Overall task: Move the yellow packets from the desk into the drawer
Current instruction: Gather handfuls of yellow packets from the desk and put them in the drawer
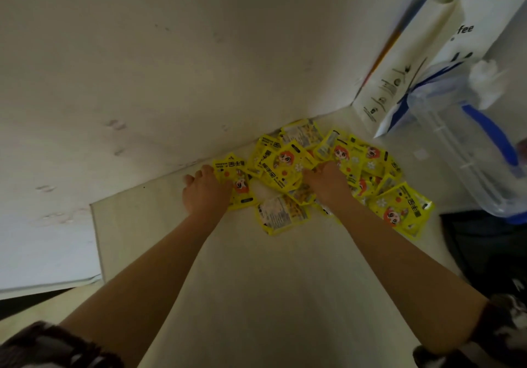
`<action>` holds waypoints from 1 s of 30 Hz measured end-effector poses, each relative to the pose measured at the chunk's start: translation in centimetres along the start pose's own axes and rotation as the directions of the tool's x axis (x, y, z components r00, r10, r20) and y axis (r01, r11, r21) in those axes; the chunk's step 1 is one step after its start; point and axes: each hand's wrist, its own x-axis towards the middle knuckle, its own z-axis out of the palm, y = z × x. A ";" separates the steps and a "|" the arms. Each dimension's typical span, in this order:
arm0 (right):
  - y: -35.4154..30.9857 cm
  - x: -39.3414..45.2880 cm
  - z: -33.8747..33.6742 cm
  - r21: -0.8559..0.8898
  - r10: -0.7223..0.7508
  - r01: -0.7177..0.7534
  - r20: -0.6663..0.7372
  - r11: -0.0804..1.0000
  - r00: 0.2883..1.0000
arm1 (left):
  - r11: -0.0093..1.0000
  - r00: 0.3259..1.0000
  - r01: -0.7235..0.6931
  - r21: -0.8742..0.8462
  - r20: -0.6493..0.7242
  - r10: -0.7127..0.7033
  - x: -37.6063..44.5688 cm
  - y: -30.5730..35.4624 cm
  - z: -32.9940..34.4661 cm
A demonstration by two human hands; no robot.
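Both hands' fingers [206,170] on yellow packets [288,165]; desk [256,282] beneath.

Packets [322,173] heaped on desk [256,282], left of bag [413,68].

At the far right I see a white paper bag [422,62] standing upright against the wall [142,54], with black print and a coloured stripe down one edge. Just in front of it, nearer to me, stands a clear plastic jug [467,151] with a blue handle, something white and crumpled at its top. Near right, a dark object [484,250] lies at the desk edge; I can't tell what it is.
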 end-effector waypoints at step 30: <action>2.6 -1.3 1.9 -0.065 -0.020 0.023 0.039 0.998 0.999 | 0.966 0.989 0.092 -0.242 0.136 -0.060 -3.0 -3.2 0.0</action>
